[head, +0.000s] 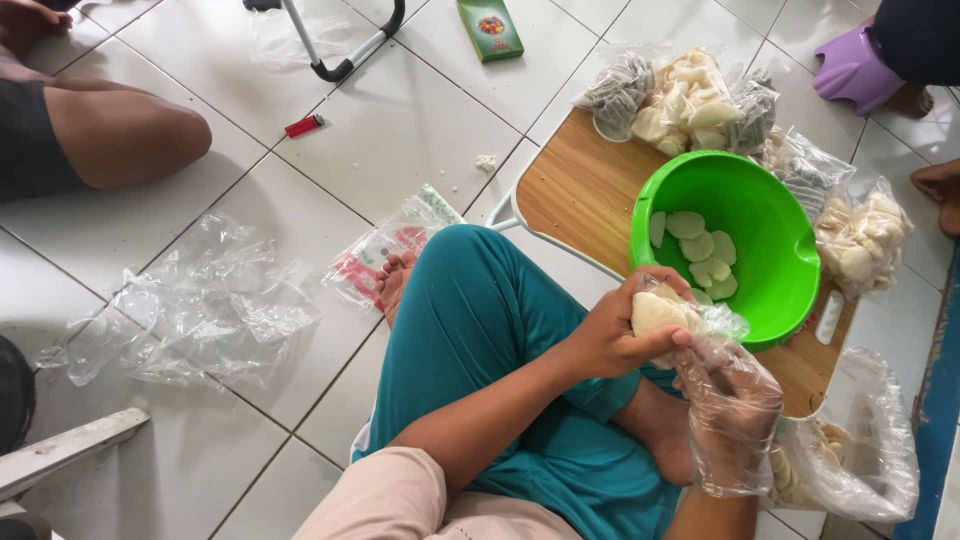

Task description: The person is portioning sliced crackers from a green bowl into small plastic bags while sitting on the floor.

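From above, the left hand (605,335) is gripping a small clear bag of pale crackers (665,312) tightly, its long axis lying roughly level, mouth pointing toward the gloved right hand (728,405), which is pinching the bag's open end. It is hovering just beside the green bowl (770,260), which is holding a few loose round crackers (700,255); filled bags (685,100) are lying on the wooden table (575,190).

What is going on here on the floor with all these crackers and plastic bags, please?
A person sits on the tiled floor holding a small clear bag of pale crackers in the left hand. The right hand, in a plastic glove, grips the bag's edge. A green bowl with a few crackers rests on a low wooden table, with filled bags beside it.
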